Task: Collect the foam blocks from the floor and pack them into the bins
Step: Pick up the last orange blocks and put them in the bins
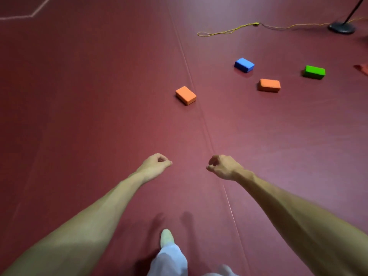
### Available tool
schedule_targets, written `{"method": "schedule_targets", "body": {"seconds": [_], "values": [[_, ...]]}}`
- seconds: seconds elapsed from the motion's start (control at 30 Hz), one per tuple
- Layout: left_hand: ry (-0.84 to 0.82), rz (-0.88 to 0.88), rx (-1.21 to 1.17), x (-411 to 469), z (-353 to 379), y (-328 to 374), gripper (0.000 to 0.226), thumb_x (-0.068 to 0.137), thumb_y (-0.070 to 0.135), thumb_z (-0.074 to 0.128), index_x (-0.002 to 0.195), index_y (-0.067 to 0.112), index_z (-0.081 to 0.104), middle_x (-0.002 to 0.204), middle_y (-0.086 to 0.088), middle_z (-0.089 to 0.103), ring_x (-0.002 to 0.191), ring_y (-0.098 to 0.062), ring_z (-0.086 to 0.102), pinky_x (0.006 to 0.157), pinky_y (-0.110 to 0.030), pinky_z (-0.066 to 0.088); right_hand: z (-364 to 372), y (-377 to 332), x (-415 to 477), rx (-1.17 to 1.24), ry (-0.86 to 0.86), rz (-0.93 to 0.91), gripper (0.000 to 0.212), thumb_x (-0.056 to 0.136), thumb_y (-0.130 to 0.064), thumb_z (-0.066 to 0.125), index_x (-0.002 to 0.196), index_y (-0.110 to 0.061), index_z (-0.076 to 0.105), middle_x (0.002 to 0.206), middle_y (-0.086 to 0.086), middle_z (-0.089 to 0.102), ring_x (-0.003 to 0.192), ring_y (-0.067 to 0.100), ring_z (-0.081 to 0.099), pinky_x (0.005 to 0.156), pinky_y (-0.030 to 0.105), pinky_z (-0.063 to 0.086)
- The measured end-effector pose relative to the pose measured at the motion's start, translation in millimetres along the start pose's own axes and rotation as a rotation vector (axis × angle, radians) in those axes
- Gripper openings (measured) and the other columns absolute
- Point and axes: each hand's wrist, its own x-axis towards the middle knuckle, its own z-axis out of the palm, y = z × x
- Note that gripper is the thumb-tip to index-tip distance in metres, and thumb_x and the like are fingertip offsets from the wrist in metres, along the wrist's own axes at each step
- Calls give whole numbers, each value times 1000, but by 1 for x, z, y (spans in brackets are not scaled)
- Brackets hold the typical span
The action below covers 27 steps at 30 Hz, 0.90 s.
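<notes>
Looking down from the head view, 4 blocks are seen flat on the red floor [89, 100], each apart from the others. The near orange block [185, 95] lies just left of a seam [207, 134] in the floor, ahead of the hands. The blue block [244, 65], the far orange block [269, 85] and the green block [314, 72] are spread to the right of the seam, farther off. A red shape [362, 69] is cut by the right edge; whether it is a 5th block cannot be told.

Both bare arms are held forward above the floor. The left hand [154, 166] is empty, its fingers loosely curled toward the thumb. The right hand [223, 167] is likewise empty, fingers loosely curled with a small gap at the thumb. Neither hand touches a block, and both are well short of the nearest 1.

No bin is shown, so how many blocks are already packed cannot be judged. At least 4 blocks are left to be collected, and none is being carried. The near orange block is judged the likely next pick, since it lies closest and straight ahead.

A yellow cord [229, 31] and a black stand base [341, 28] lie beyond the blocks, and 1 foot [166, 237] is seen below.
</notes>
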Motion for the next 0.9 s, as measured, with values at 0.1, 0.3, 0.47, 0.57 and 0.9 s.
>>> {"method": "schedule_targets", "body": {"seconds": [0.1, 0.3, 0.47, 0.57, 0.9], "values": [[38, -8, 11, 53, -55, 7, 20, 89, 39, 60, 102, 25, 63, 112, 7, 61, 107, -14, 55, 93, -30, 40, -22, -38, 60, 11, 31, -2, 37, 93, -35, 55, 122, -12, 62, 123, 10, 64, 116, 26, 56, 93, 28, 44], [-11, 11, 52, 162, -89, 55, 24, 88, 39, 61, 105, 22, 61, 114, 4, 61, 107, -15, 56, 92, -30, 41, -74, -44, 167, 95, 89, 48, 42, 92, -38, 55, 125, -11, 59, 121, 9, 65, 115, 25, 57, 95, 30, 44], [-72, 9, 114, 276, -93, 118, 31, 89, 41, 60, 114, 23, 58, 117, 6, 58, 110, -14, 54, 98, -31, 41, -128, 6, 276, 175, 99, 113, 43, 92, -38, 56, 124, -10, 59, 123, 9, 64, 116, 26, 57, 94, 29, 43], [-49, -15, 113, 354, -97, 175, 28, 89, 42, 60, 110, 24, 59, 116, 6, 59, 109, -14, 54, 97, -31, 41, -177, 41, 348, 244, 97, 158, 42, 92, -38, 56, 124, -10, 60, 123, 9, 64, 115, 25, 57, 93, 28, 43], [44, 6, 127, 542, -126, 364, 49, 87, 51, 57, 124, 21, 45, 122, 0, 37, 114, -16, 48, 97, -34, 38, -360, 74, 513, 295, 126, 160, 39, 92, -38, 56, 122, -12, 61, 121, 7, 65, 113, 23, 59, 85, 22, 40]]}}
